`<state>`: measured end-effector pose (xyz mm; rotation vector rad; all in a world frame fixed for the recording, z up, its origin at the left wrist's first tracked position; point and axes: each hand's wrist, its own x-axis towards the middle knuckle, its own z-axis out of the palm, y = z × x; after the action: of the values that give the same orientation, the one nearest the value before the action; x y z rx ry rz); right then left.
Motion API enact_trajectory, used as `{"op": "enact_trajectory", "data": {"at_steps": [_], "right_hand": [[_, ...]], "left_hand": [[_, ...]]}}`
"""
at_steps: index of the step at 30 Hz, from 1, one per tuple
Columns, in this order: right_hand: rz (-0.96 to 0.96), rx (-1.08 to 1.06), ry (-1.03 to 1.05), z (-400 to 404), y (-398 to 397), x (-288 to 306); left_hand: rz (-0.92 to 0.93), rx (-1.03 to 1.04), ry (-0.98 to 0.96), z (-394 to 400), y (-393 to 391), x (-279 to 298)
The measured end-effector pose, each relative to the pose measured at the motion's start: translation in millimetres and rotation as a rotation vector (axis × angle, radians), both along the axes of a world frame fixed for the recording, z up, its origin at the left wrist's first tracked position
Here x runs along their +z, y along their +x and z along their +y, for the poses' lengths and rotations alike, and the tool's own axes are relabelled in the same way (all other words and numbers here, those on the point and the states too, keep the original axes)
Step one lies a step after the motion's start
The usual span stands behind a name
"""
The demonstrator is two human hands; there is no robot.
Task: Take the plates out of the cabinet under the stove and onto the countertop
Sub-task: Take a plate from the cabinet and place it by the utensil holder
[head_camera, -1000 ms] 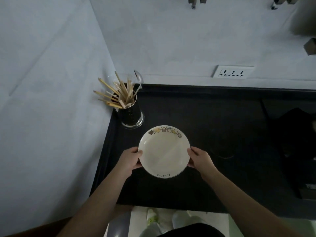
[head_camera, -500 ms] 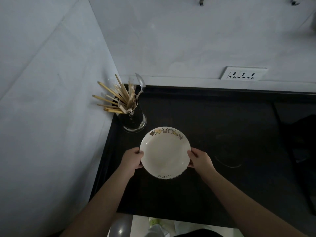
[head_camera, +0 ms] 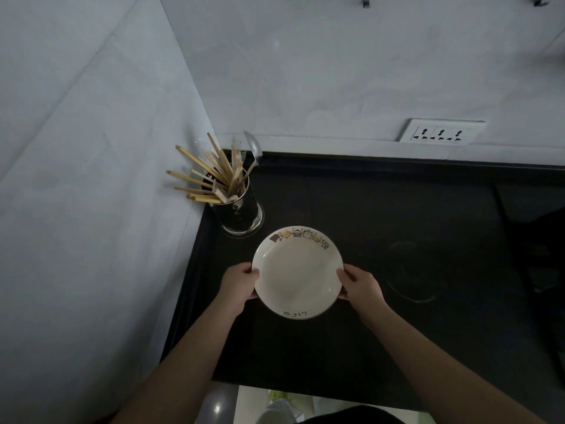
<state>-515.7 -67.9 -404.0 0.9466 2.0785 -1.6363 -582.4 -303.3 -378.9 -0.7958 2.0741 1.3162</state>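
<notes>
White plate (head_camera: 297, 270), one, two hands (head_camera: 239, 282) (head_camera: 362, 285).

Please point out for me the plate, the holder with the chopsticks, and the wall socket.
plate (head_camera: 298, 272): head view, on the bare middle of its bowl.
chopstick holder (head_camera: 244, 214): head view, on its dark side wall.
wall socket (head_camera: 440, 133): head view, on the middle of its white faceplate.

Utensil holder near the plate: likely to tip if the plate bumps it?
Probably somewhat. The utensil holder is tall and narrow, with chopsticks fanning out leftward, so likely top-heavy. Its wider base may steady it.
</notes>
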Motion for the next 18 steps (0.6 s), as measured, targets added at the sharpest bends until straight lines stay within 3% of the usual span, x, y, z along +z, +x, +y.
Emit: {"op": "enact_trajectory", "data": {"at_steps": [9, 18], "right_hand": [[0.065, 0.044, 0.238, -1.5, -1.1, 0.0], [0.069, 0.08, 0.236, 5.5, -0.9, 3.4]], "left_hand": [[0.092, 0.006, -0.032, -0.3, 0.4, 1.5], [0.147, -0.017, -0.057, 1.9, 6.5, 1.8]]}}
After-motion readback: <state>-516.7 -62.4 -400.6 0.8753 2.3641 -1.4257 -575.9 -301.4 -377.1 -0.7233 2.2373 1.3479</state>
